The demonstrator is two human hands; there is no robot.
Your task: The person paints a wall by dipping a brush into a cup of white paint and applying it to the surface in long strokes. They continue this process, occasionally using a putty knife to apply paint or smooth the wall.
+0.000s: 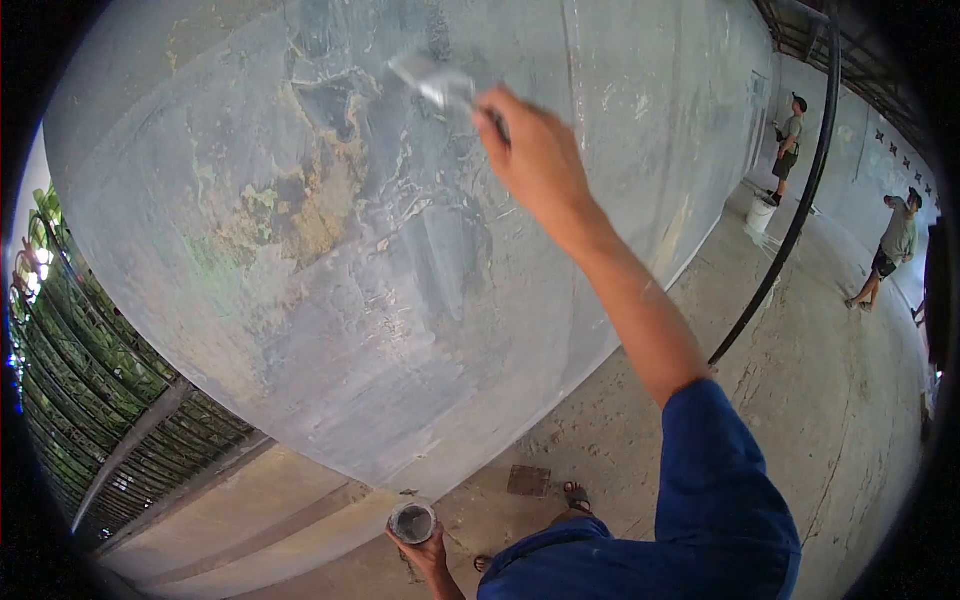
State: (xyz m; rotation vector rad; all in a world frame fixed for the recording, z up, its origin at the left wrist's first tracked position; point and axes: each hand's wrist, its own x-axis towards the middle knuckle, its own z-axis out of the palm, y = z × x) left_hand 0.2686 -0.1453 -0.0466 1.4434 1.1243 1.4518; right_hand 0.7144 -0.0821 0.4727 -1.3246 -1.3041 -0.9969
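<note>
My right hand [530, 150] is raised against the wall, its fingers closed round the handle of a flat paintbrush [445, 88]. The brush is smeared by motion; a shiny metal band and a pale tip show at or close to the wall surface. Low in the view, my left hand [428, 552] grips a small round cup [412, 523] with grey paint inside. The grey wall [520, 250] fills the middle, with wet-looking darker strokes and a rough patch of peeling, tan and greenish coating [310, 205].
A black hose or cable [800, 215] hangs down at the right. Two people [788, 150] stand farther along, one on a white bucket [760, 212]. Left, a metal fence [110, 400] fronts green plants. The concrete floor [770, 400] has cracks and a square cover [528, 481].
</note>
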